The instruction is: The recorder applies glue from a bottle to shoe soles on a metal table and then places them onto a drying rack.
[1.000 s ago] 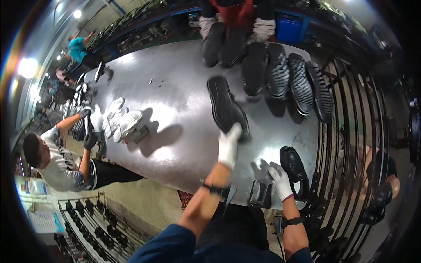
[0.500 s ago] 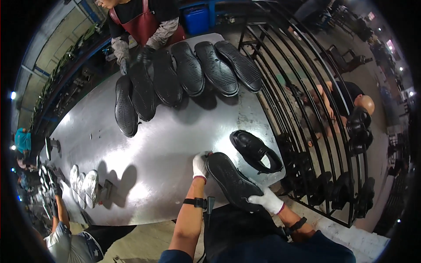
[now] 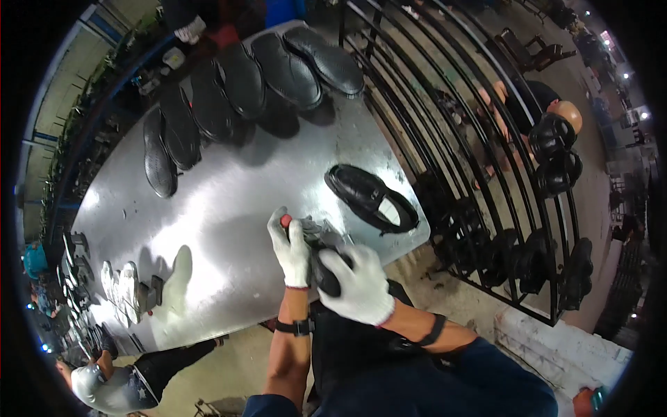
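Observation:
A black shoe [image 3: 326, 275], blurred and partly covered by my hands, is held low in front of me at the table's near edge. My right hand [image 3: 360, 283], in a white glove, is closed over it from the right. At the shoe's far left side is my left hand [image 3: 292, 249], also white-gloved. A small red round-ended thing [image 3: 285, 220] sits pinched between its thumb and fingers. A blurred grey piece [image 3: 316, 227] shows between the hands; its kind is unclear. Beyond them another black shoe [image 3: 365, 197] lies upright on the table.
Several black shoes [image 3: 241, 82] lie sole up along the far side of the metal table [image 3: 229, 194]. Silvery foot-shaped pieces [image 3: 126, 292] stand at its left. A black rack [image 3: 445, 149] with shoes borders the right. Co-workers are at lower left [image 3: 114, 383] and beyond the rack.
The held shoe has turned from sole up and moved toward my body. My right hand has shifted left across it. My view has moved, and the far co-worker is now mostly out of it.

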Action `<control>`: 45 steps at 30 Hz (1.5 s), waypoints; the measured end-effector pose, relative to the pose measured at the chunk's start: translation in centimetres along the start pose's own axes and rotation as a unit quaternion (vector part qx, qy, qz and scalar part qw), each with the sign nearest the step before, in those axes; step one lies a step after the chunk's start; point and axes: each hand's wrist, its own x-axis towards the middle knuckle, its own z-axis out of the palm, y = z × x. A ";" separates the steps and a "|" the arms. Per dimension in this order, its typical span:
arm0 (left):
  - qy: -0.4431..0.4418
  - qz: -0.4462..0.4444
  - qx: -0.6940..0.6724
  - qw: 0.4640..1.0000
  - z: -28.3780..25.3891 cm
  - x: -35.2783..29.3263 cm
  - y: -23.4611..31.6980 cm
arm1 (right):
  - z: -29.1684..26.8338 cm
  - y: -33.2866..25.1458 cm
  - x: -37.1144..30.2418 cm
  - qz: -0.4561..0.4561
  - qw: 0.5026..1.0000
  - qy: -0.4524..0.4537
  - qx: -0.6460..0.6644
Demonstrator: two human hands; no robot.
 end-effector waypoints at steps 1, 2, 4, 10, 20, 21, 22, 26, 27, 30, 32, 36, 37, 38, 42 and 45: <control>0.004 0.076 0.037 0.996 0.4 -2.5 1.3 | -1.0 0.7 -3.9 -0.035 0.999 -0.006 0.028; -0.027 0.126 0.070 0.989 1.3 -5.4 2.5 | -2.4 1.8 -7.1 -0.090 0.995 0.025 0.047; -0.102 0.251 0.064 0.960 2.7 -9.1 4.9 | -5.9 3.7 -11.0 -0.137 0.987 0.030 0.078; 0.074 0.040 -0.060 0.995 3.7 -1.0 6.2 | -14.4 6.7 -5.6 -0.169 0.980 0.083 0.069; 0.007 -0.094 0.014 0.995 0.1 5.2 -8.3 | -1.4 9.5 -4.7 0.175 0.983 0.025 0.059; -0.040 -0.010 0.048 0.998 -0.4 3.4 -7.0 | -1.7 10.0 -4.6 0.151 0.988 0.013 0.015; -0.036 0.069 0.135 0.988 -0.9 1.2 -5.4 | -2.2 10.7 -4.1 0.131 0.991 0.012 -0.016; -0.037 -0.191 -0.096 0.976 1.1 -8.7 -0.7 | -0.7 14.4 1.3 0.229 0.929 -0.165 -0.239; -0.084 -0.296 -0.182 0.934 1.8 -9.5 -0.5 | 0.5 15.5 3.1 0.270 0.895 -0.232 -0.269; -0.001 -0.281 -0.369 0.886 4.8 -8.0 -2.1 | 3.1 18.3 6.8 0.215 0.880 -0.305 -0.296; 0.074 -0.199 -0.374 0.903 5.0 -5.1 -2.5 | 3.9 19.8 7.8 0.256 0.895 -0.260 -0.256; 0.189 -0.172 -0.538 0.804 -2.7 -1.0 0.8 | 4.1 21.3 7.2 0.202 0.901 -0.262 -0.281; 0.202 -0.064 -0.522 0.826 -6.1 -0.4 1.7 | 4.5 21.6 7.0 0.211 0.925 -0.221 -0.227; 0.218 -0.042 -0.544 0.809 -10.3 0.6 3.1 | 4.3 21.5 6.7 0.231 0.923 -0.217 -0.218; 0.396 0.040 -0.469 0.788 -28.3 3.0 4.8 | 5.2 22.0 6.5 0.251 0.931 -0.182 -0.196; 0.463 0.067 -0.407 0.785 -39.6 4.1 4.5 | 5.4 22.2 6.7 0.262 0.928 -0.194 -0.181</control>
